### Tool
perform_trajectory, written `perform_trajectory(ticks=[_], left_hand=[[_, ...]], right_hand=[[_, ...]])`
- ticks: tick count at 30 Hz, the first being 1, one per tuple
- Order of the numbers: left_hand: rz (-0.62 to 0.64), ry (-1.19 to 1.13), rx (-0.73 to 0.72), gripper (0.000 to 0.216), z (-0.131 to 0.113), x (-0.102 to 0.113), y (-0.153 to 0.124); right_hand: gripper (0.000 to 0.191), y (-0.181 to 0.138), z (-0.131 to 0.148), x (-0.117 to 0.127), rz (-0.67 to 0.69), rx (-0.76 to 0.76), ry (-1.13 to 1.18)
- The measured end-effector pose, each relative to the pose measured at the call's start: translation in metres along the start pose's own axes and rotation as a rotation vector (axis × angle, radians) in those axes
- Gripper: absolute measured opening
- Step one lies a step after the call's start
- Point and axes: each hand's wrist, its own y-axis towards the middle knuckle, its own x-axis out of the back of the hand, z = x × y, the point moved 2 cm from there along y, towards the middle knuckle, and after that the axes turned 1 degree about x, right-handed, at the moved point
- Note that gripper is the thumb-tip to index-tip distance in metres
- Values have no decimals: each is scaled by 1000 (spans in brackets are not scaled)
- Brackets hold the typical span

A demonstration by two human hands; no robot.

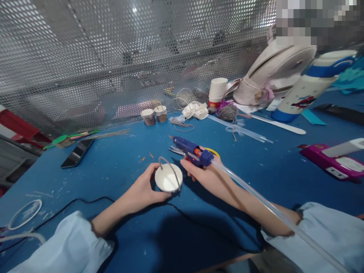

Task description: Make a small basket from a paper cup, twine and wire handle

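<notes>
The left hand [143, 187] gripped a small paper cup [168, 178] low over the blue table [119, 167], a string handle [167, 163] arching across its rim. The right hand [204, 174] was closed around a glue gun [192, 151] just beside the cup, with a long clear glue stick [256, 197] trailing back along the forearm. Hot glue could likely drip onto the fingers at the rim, or the stick could snag the sleeve and jerk the nozzle.

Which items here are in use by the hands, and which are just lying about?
In use: small white paper cup with a grey cord handle, in the left hand; blue hot glue gun fed by a clear stick, in the right hand.
Lying about: black phone; stack of white paper cups; ball of grey yarn; white and blue bottle; purple device.
</notes>
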Motion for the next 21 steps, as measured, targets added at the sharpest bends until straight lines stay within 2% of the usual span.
perform_trajectory(ticks=[4,9,16,21], left_hand=[[-170,-70,25,61,4,-7,2],[-323,-92,71,65,12,-15,3],[-290,-84,39,75,6,-21,-3],[-261,-81,-1,63,4,-22,-6]], right_hand=[[21,0,9,7,-13,-92,51],[22,-3,7,-1,24,-172,180],[23,-4,-7,-11,51,-218,282],[18,-2,-3,-8,61,-260,253]])
